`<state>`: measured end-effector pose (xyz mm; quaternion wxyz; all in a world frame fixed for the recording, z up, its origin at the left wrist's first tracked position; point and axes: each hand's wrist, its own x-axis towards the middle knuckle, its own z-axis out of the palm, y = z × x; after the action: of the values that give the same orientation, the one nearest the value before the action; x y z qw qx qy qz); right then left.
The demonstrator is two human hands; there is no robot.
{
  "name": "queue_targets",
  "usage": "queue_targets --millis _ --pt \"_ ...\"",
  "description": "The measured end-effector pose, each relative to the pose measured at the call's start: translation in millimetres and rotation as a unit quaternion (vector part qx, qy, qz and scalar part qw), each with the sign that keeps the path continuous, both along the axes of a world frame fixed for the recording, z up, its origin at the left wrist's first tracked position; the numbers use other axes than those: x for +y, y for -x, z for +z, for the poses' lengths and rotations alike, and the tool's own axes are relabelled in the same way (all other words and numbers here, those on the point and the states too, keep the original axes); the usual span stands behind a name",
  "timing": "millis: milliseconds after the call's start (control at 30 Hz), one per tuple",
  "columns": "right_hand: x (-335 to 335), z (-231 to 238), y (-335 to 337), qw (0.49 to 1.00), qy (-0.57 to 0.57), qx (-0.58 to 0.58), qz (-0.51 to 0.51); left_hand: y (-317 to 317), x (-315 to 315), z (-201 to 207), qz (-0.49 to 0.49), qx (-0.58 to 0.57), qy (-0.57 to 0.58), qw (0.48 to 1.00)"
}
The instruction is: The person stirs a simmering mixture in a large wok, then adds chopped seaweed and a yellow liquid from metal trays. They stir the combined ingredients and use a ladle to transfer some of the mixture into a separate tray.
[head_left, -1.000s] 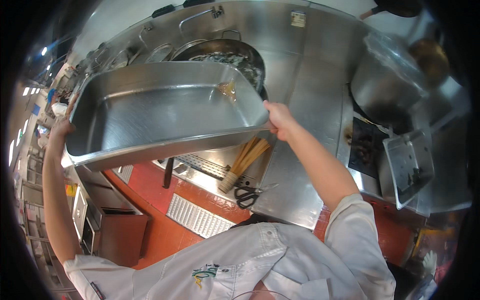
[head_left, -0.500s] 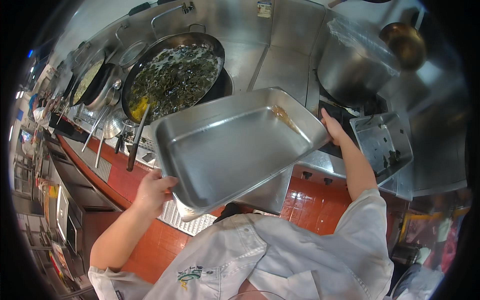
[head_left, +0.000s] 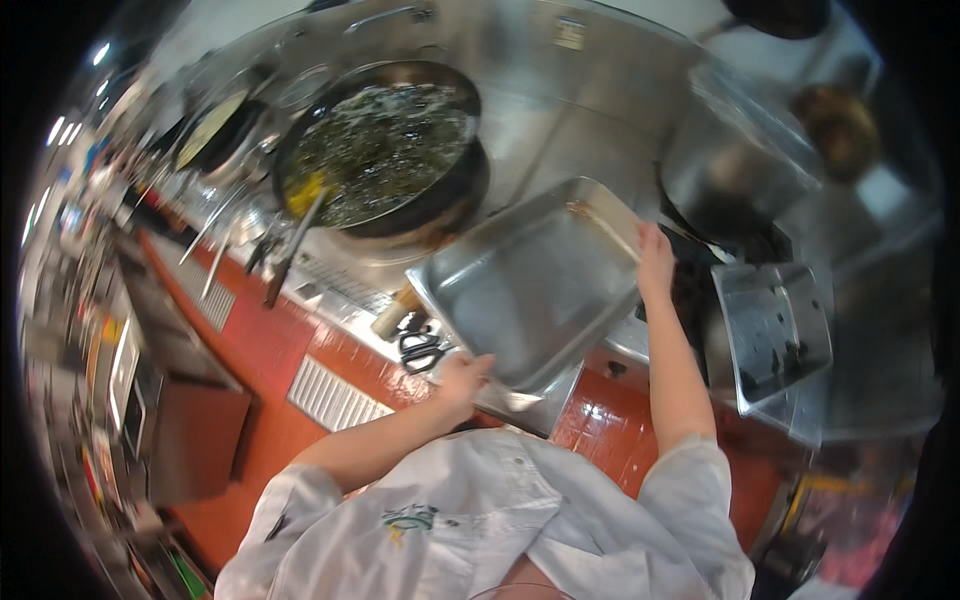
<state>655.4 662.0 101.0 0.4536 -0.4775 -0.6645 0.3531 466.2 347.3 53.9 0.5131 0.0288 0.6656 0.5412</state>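
Observation:
A deep rectangular stainless steel tray [head_left: 520, 290] is held between both hands, tilted over the counter's front edge. My left hand [head_left: 465, 383] is closed on its near left corner, thumb over the rim. At the right end, my right hand [head_left: 653, 262] grips the rim, fingers partly hidden. A brown smear [head_left: 585, 209] lies in the tray's far corner. Beyond its left side sits a large black wok [head_left: 462, 190] full of dark leafy greens [head_left: 385, 150] in foamy liquid. A long-handled tool [head_left: 292, 248] leans over the wok's near edge, beside something yellow [head_left: 308, 193].
Black-handled scissors [head_left: 422, 350] lie on the counter left of the tray. To the right are a smaller steel pan [head_left: 736, 350] with dark leaf scraps and a tall pot [head_left: 715, 175] with plastic film. Strainers and ladles [head_left: 243, 226] line the left. The floor [head_left: 320, 340] is red tile.
The tray has moved right and its left end has swung toward me, with both hands still on it. The scissors have come into view. The whole picture has shifted and blurred.

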Motion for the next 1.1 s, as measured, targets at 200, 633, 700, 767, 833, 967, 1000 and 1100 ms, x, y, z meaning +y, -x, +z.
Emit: queue_targets --millis 200,633,700,767,833,967,1000,1100 --pt "-130.4 -4.9 40.6 0.983 0.066 0.154 0.07 -5.3 -2.3 5.3 -0.274 -0.149 0.06 0.948" --pt "-324.8 -103.4 187.0 0.793 0.433 -0.081 0.42 433.3 -23.8 146.8 -0.183 0.828 -0.007 0.529" --pt "-342.9 -142.4 241.5 0.792 0.366 -0.139 0.469 474.8 -19.0 119.5 -0.279 0.838 0.037 0.467" --pt "-362.6 -189.6 296.8 0.76 0.369 -0.172 0.508 498.1 -16.7 98.7 -0.332 0.832 -0.004 0.446" --pt "-387.5 -234.4 357.7 0.744 0.498 -0.16 0.417 508.5 -11.1 90.9 -0.345 0.817 -0.015 0.461" --pt "-405.9 -295.0 419.3 0.709 0.701 0.008 0.08 503.8 -2.5 99.8 -0.354 0.771 -0.063 0.525" --pt "-405.0 -308.1 430.2 0.694 0.717 0.036 0.051 501.8 -1.7 103.4 -0.339 0.786 -0.091 0.508" --pt "-416.3 -357.5 450.1 0.644 0.715 0.269 -0.039 497.4 -4.9 109.6 -0.331 0.789 -0.127 0.501"
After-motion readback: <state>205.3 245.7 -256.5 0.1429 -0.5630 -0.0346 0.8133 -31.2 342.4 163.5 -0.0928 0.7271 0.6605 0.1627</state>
